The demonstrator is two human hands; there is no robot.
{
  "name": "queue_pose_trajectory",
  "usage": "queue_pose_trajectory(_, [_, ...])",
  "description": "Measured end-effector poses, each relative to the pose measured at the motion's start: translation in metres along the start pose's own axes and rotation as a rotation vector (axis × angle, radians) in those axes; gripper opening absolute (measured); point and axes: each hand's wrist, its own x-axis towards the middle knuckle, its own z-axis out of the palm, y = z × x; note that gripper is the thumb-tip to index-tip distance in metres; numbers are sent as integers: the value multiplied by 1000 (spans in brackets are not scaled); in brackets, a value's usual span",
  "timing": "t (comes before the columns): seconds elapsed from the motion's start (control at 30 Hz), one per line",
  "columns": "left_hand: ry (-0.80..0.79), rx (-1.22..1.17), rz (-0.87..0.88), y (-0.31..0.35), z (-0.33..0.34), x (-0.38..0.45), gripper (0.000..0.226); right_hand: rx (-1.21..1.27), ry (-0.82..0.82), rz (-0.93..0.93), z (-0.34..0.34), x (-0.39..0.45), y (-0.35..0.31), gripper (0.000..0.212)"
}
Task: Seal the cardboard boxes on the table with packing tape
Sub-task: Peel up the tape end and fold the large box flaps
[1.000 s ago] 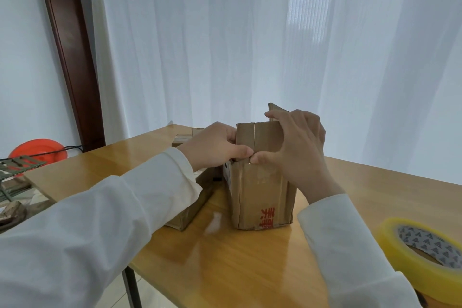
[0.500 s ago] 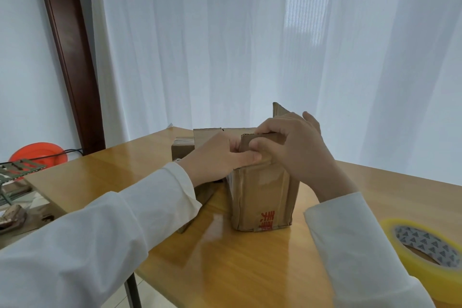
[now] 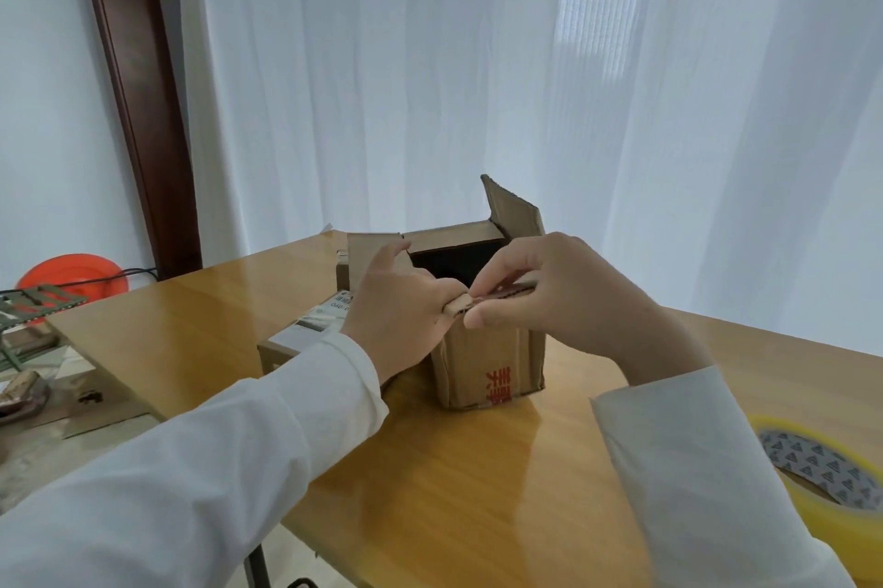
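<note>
A flat box (image 3: pixel 306 339) lies on the tabletop (image 3: pixel 478 482) at left, partly behind the left hand (image 3: pixel 399 315). Left fingers (image 3: pixel 446 296) pinch the near flap of the upright open box (image 3: pixel 487 348) mid-table. Right hand (image 3: pixel 564 296) pinches the same flap. Tape roll (image 3: pixel 822 477) rests far right.

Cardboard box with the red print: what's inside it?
The cardboard box is open at the top, one flap upright. Inside shows only dark shadow; any contents cannot be seen. The left hand and right hand cover the near edge.
</note>
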Motion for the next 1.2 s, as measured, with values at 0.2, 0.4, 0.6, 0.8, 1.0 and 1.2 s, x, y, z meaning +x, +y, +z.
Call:
queue_pose_trajectory(0.2, [6, 2, 167, 22, 27, -18, 24, 44, 123, 131, -19, -8, 13, 24])
queue_pose_trajectory(0.4, [-283, 71, 90, 40, 76, -44, 41, -2, 176, 222, -26, -12, 31, 22])
queue_pose_trajectory(0.6, [-368, -122, 67, 45, 91, -53, 61, 14, 180, 313, -33, -15, 46, 24])
queue_pose_trajectory(0.8, [-426, -213, 70, 45, 94, -53, 95, 21, 295, 501, -46, -32, 60, 29])
queue_pose_trajectory(1.0, [-81, -374, -37, 44, 104, -60, 51, -251, 82, 873, -66, -103, 119, 33])
queue_pose_trajectory(1.2, [-154, -398, -79, 47, 100, -60, 50, -305, 17, 954, -49, -156, 143, 32])
